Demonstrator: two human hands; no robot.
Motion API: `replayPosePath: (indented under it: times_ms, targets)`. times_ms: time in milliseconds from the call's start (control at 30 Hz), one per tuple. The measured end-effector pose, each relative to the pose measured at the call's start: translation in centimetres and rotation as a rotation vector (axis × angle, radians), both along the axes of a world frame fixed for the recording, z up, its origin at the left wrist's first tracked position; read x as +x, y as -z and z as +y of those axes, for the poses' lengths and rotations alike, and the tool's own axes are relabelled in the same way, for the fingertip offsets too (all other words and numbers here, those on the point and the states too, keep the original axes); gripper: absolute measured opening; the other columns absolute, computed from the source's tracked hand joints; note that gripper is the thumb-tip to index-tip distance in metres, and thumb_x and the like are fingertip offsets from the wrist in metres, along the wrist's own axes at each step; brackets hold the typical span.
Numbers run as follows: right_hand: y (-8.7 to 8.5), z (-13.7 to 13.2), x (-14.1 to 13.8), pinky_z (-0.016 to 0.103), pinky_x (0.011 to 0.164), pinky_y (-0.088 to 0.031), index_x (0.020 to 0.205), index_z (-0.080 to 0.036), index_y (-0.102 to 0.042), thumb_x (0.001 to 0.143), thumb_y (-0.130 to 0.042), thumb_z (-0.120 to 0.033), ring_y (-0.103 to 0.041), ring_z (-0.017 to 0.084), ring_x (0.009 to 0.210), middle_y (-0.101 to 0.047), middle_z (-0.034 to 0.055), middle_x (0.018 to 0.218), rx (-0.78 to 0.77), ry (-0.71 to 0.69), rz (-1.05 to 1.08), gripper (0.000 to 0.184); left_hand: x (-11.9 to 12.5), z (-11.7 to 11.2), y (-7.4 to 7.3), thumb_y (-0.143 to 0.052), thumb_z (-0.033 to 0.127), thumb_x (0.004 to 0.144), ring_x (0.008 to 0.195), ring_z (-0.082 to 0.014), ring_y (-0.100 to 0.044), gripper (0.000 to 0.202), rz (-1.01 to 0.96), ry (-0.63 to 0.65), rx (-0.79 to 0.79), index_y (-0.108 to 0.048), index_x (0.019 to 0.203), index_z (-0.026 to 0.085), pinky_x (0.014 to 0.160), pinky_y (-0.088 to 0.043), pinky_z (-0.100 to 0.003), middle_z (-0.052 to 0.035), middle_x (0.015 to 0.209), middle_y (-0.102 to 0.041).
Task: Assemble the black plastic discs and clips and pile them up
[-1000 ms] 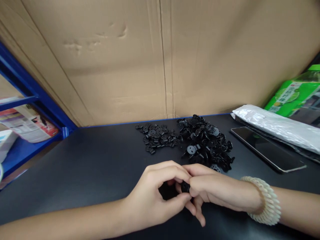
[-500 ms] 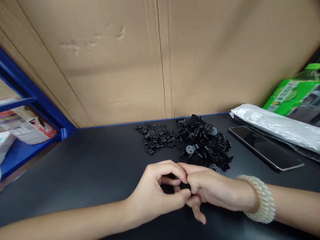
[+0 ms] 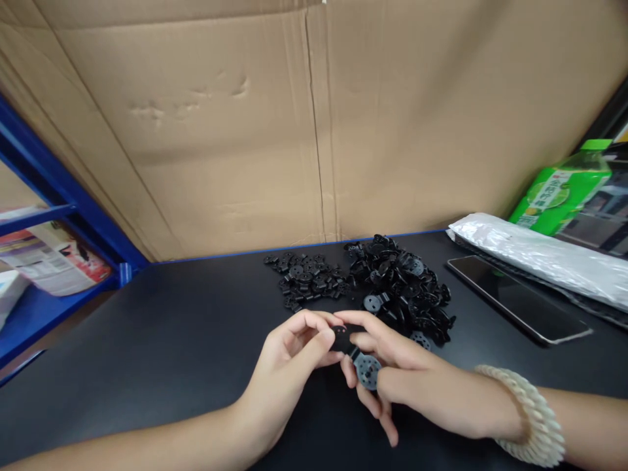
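A black plastic clip (image 3: pixel 367 371) with round, perforated disc ends is held between my hands above the table. My left hand (image 3: pixel 287 360) pinches its far disc between thumb and fingers. Around the nearer disc, which looks grey in the light, my right hand (image 3: pixel 417 369) has its thumb and fingers closed; the lower fingers extend beneath. Behind the hands lies a heap of similar black clips (image 3: pixel 402 281), the larger one on the right. A flatter pile of small black pieces (image 3: pixel 309 278) lies to its left.
The black table (image 3: pixel 161 340) ends at a tall cardboard sheet (image 3: pixel 220 144). On the right lie a phone (image 3: pixel 520 301), a silvery plastic package (image 3: pixel 540 261) and a green-labelled bottle (image 3: pixel 559 190). A blue metal rack (image 3: pixel 93 216) stands at the left.
My hands have moved slightly apart, the left one shifting left. The clip, mostly covered by fingers before, now shows both disc ends. The view has tilted up a little.
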State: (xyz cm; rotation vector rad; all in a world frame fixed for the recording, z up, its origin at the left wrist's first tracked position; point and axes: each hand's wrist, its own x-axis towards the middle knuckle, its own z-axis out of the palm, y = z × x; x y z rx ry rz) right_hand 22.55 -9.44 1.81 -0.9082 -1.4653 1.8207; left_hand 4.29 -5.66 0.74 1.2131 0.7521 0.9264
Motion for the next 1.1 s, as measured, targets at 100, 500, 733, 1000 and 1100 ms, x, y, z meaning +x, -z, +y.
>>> replayPosePath:
  times_ms: [100, 500, 733, 1000, 1100]
  targets:
    - [-0.8, -0.4, 0.8, 0.024, 0.055, -0.044, 0.129, -0.026, -0.035, 0.073, -0.041, -0.003, -0.049, 0.009, 0.064, -0.052, -0.0002, 0.096, 0.319, 0.038, -0.267, 0.061, -0.1, 0.0, -0.1, -0.067, 0.027, 0.085, 0.092, -0.0163, -0.056, 0.017, 0.011, 0.001, 0.114, -0.062, 0.074, 0.016, 0.080, -0.051, -0.026, -0.0038, 0.097, -0.059]
    - [-4.9, 4.9, 8.4, 0.027, 0.055, -0.038, 0.104, -0.019, -0.057, 0.088, -0.046, -0.017, -0.050, 0.014, 0.059, -0.059, 0.0017, 0.077, 1.072, 0.741, -0.815, 0.020, -0.3, -0.2, 0.2, -0.064, 0.027, 0.085, 0.075, -0.0135, -0.052, 0.009, 0.219, 0.131, 0.234, -0.061, 0.084, 0.018, 0.069, -0.044, -0.025, -0.0022, 0.086, -0.057]
    - [-3.9, 8.3, 9.5, 0.033, 0.069, -0.045, 0.104, -0.016, -0.064, 0.082, -0.051, -0.017, -0.055, 0.017, 0.071, -0.062, 0.0058, 0.090, 0.988, 0.670, -0.856, 0.025, -0.2, -0.2, 0.2, -0.062, 0.026, 0.084, 0.073, -0.0143, -0.053, 0.009, 0.286, 0.141, 0.262, -0.060, 0.081, 0.017, 0.067, -0.044, -0.025, -0.0025, 0.081, -0.057]
    - [-3.9, 6.6, 8.6, 0.032, 0.069, -0.044, 0.100, -0.018, -0.063, 0.081, -0.045, -0.011, -0.055, 0.018, 0.075, -0.062, 0.0051, 0.089, 0.997, 0.782, -0.753, 0.027, -0.2, -0.5, 0.2, -0.055, 0.018, 0.083, 0.073, -0.0142, -0.057, 0.004, 0.412, 0.123, 0.424, -0.059, 0.085, 0.018, 0.066, -0.048, -0.025, -0.0032, 0.084, -0.059]
    - [-3.7, 4.1, 7.0, 0.031, 0.066, -0.042, 0.097, -0.021, -0.061, 0.082, -0.045, -0.009, -0.054, 0.019, 0.076, -0.060, 0.0043, 0.088, 1.040, 0.787, -0.607, 0.025, -0.9, 0.8, -0.4, -0.053, 0.014, 0.081, 0.070, -0.0142, -0.057, 0.010, 0.592, 0.115, 0.724, -0.058, 0.088, 0.018, 0.066, -0.047, -0.025, -0.0019, 0.080, -0.060]
